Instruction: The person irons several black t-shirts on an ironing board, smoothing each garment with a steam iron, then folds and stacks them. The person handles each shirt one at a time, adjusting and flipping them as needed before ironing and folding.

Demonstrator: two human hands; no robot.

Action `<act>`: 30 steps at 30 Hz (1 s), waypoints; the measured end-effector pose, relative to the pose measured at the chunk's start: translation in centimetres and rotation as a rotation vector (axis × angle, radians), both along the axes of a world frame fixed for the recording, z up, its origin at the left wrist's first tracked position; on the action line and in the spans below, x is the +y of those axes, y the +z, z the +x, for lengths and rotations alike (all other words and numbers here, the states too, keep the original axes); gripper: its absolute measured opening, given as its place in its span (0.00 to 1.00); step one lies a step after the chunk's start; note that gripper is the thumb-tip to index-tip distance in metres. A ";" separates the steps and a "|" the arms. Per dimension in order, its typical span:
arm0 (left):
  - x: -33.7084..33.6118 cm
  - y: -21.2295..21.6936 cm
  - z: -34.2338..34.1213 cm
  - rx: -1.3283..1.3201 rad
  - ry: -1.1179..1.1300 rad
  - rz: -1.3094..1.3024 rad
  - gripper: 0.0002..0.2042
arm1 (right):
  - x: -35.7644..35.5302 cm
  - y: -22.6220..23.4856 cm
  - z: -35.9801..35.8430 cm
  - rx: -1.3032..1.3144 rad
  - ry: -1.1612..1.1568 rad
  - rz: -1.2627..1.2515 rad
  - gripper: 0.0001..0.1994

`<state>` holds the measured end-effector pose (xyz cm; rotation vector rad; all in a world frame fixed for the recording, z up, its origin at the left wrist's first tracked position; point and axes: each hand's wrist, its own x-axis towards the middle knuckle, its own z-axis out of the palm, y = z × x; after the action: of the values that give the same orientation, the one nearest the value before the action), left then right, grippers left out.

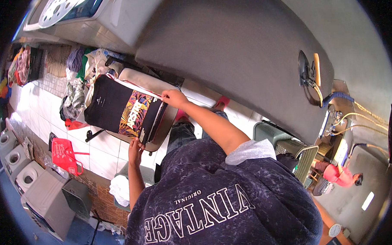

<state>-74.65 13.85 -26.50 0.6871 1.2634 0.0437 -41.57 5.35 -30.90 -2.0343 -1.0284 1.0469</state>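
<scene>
A black folded T-shirt (pixel 114 104) with a colourful leaf-patterned panel lies on top of a stack of folded clothes, whose layered edges show at the right side. Under the stack is a beige padded seat (pixel 161 134), partly covered. My right hand (pixel 173 98) grips the far corner of the shirt's right edge, fingers closed on the cloth. At the near corner of that same edge, my left hand (pixel 136 148) pinches the fabric between thumb and fingers. The shirt lies mostly flat between both hands.
A grey padded ironing table (pixel 233 54) spans the far side, with an iron (pixel 308 70) at its right. Loose clothes (pixel 76 99) are heaped left of the stack. A red bag (pixel 67 154) lies on the tiled floor. A co-worker in red (pixel 339 175) is at right.
</scene>
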 end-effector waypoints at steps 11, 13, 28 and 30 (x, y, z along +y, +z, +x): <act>1.1 -2.6 -2.8 0.103 -0.398 0.027 0.08 | -8.1 1.1 2.7 -0.136 -0.048 -0.277 0.11; 3.0 -6.5 -5.5 0.241 -1.047 0.848 0.17 | -14.2 1.3 4.1 -0.166 -0.135 -0.360 0.12; -3.4 -1.0 25.5 0.313 -1.838 1.108 0.21 | -53.1 0.6 -7.0 0.089 -1.106 -0.589 0.13; -5.9 -1.8 27.8 0.300 -1.983 0.921 0.21 | -56.9 0.4 -9.8 0.120 -1.299 -0.482 0.13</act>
<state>-46.85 7.91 -28.28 2.5286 0.2624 -1.1862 -51.33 -51.52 -30.51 -2.2846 0.7001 0.6475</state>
